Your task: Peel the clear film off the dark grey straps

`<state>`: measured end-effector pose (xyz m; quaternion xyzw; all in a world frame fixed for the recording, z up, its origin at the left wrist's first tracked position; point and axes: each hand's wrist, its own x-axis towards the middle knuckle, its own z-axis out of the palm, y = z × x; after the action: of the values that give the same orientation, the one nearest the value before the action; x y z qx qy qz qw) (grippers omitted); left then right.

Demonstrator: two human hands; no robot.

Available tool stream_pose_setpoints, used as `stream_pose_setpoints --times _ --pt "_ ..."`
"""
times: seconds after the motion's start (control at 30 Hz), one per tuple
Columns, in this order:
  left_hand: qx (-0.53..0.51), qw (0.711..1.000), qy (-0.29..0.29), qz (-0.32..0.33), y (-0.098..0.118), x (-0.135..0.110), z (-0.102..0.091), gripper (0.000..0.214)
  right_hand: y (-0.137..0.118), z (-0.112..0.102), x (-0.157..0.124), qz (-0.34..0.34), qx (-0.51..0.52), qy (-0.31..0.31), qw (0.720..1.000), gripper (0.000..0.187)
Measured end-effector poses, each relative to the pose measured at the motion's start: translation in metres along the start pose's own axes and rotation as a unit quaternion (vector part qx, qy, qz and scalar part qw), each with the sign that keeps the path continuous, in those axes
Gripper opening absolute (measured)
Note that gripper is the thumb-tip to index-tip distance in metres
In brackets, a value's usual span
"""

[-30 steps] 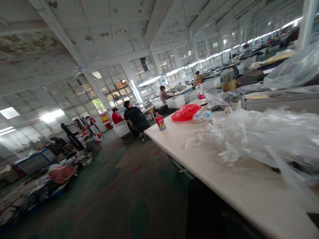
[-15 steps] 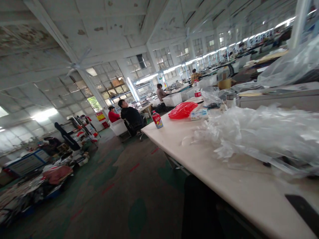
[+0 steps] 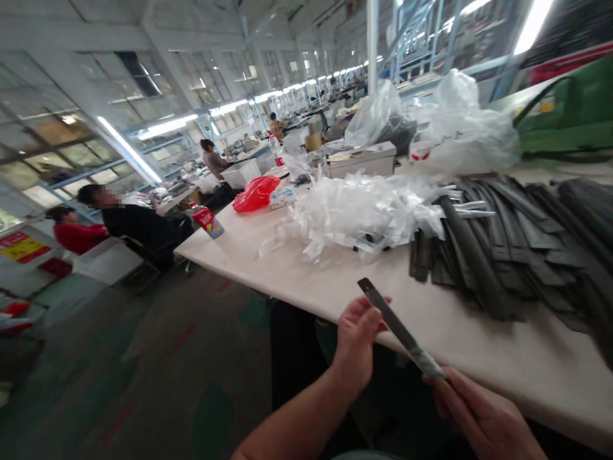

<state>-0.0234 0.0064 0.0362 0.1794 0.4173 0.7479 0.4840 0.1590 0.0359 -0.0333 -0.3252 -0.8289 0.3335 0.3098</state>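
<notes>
A flat dark grey strap with a small hole near its far end slants across my front, over the table's near edge. My left hand has its fingers closed round the strap toward that far end. Lower right, my right hand grips the other end, where something shiny like clear plastic covers the strap. Behind my hands, many similar dark straps lie piled on the right of the table. Left of that pile is a heap of crumpled clear plastic wrappers.
A drink bottle, a red plastic bag and a tissue pack stand toward the table's far left. Behind the wrappers are a grey box and clear bags; a green bag is far right. Co-workers sit left.
My view has swung to the right, bringing the strap pile and green bag into sight. Both hands now show, holding a strap; neither was visible before.
</notes>
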Motion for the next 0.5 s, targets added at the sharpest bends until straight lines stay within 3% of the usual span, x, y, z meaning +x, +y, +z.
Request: stream_pose_setpoints --times 0.13,0.3,0.4,0.5 --pt "0.010 1.000 0.002 -0.019 -0.003 0.009 0.005 0.024 -0.010 0.004 0.004 0.024 0.029 -0.018 0.999 0.032" --pt "0.103 0.989 -0.032 -0.100 -0.038 -0.024 0.013 0.028 -0.017 -0.005 0.000 0.062 0.027 0.003 0.998 0.035" --pt "0.185 0.976 -0.026 -0.108 -0.046 -0.033 0.010 0.038 -0.018 -0.025 -0.006 0.070 -0.042 0.008 0.997 0.040" --pt "0.239 0.966 -0.005 -0.094 -0.053 -0.025 0.000 0.047 -0.005 -0.067 -0.010 0.136 -0.136 0.065 0.979 0.040"
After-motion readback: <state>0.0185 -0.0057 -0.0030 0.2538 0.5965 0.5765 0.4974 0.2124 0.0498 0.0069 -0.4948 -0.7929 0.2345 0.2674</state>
